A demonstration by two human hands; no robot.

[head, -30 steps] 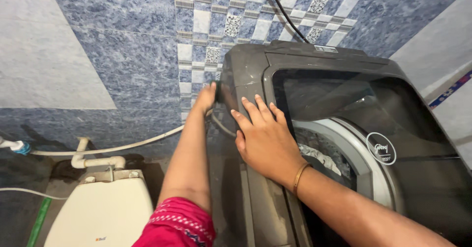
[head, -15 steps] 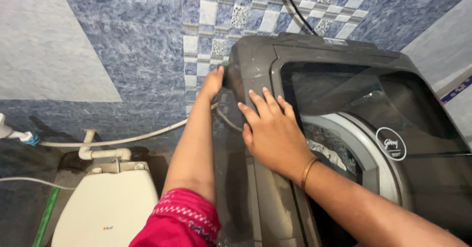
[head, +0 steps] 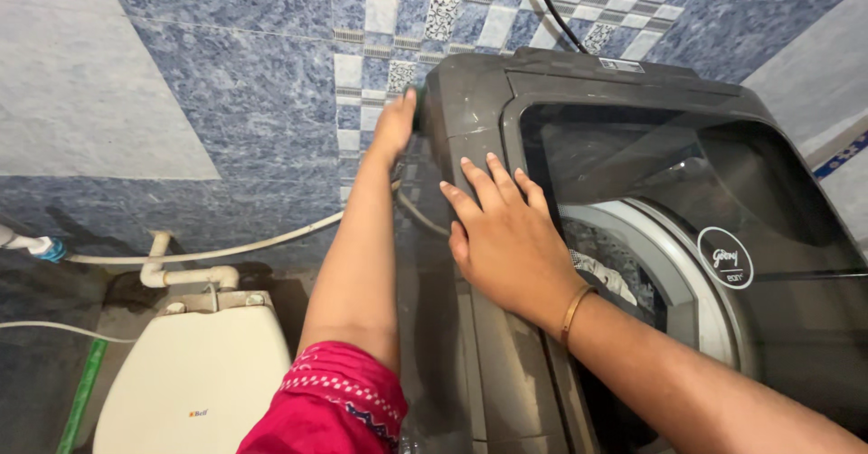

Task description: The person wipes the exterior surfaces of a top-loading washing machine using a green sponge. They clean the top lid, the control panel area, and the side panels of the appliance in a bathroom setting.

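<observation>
Blue tiled walls backed a washing machine; right hand lay flat, fingers spread, while left hand reached its far-left corner, grip unclear.

At the bottom centre of the frame the left arm wears a short sleeve of bright magenta-pink cloth, its hem trimmed with a band of small white dotted embroidery and a darker patterned patch near the lower edge. Above the hem the forearm is bare up to the left hand in the upper middle. The right hand, at the centre, is bare too; a thin gold-coloured bangle circles its wrist, and no sleeve shows on that forearm
</observation>
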